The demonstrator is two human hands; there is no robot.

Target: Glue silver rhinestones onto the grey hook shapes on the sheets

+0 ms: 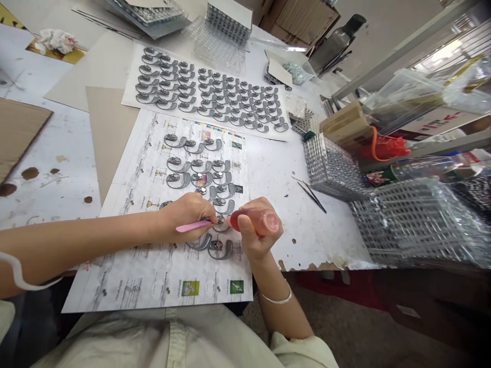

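The view looks from the person's head, forward and steeply down past their shirt (161, 340), close over the desk (310, 230). The left hand (186, 217) and right hand (257, 230) sit just below centre, with cardboard boxes (299, 15) toward 12 o'clock and plastic trays (418, 225) toward 3 o'clock.

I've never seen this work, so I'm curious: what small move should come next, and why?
Probably the right hand should bring the red-tipped bottle onto the small grey piece, since the left hand seems to steady that piece with a pink-handled tool and the tip sits right beside it.
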